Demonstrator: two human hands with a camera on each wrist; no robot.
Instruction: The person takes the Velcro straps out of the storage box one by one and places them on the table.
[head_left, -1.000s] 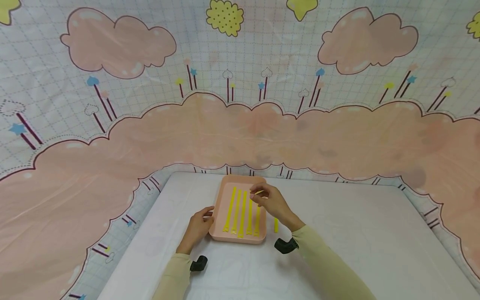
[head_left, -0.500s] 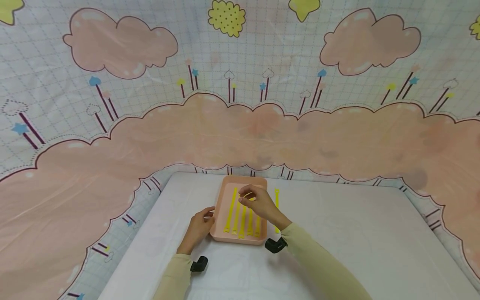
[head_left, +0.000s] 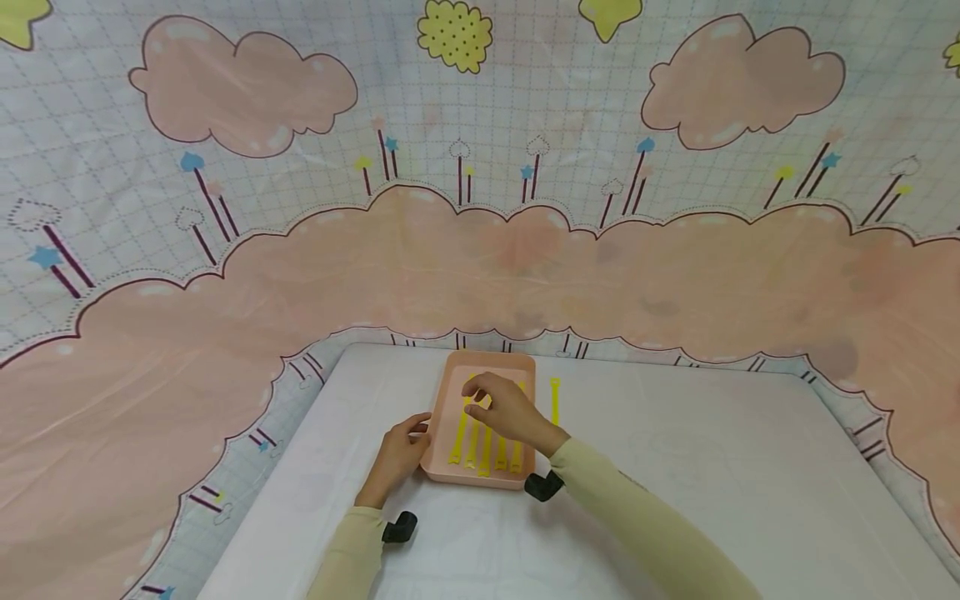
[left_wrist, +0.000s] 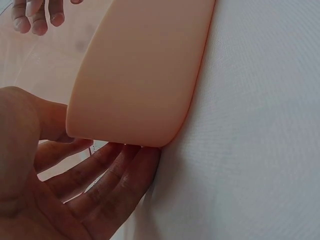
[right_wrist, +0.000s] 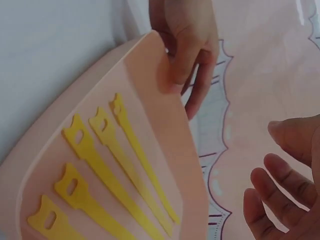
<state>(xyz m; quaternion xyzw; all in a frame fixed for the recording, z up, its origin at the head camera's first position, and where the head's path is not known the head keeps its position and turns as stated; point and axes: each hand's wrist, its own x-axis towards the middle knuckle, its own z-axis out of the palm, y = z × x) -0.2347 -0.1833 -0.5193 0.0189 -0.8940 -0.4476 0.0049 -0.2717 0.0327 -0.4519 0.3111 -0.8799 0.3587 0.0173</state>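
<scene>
While the left hand [head_left: 397, 454] rests relaxed fingers against the tray [head_left: 474, 480], the right hand [head_left: 506, 408] hovers above it, fingertips apart
Five yellow strips [right_wrist: 107, 170] lie inside; a lone strip [head_left: 555, 402] lies to its right

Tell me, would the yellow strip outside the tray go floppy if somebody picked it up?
Probably a bit floppy: the yellow strip outside the tray looks long and thin. It's likely light too, being so narrow. And it probably wouldn't roll if pushed, since it seems to lie flat on the white table.
</scene>
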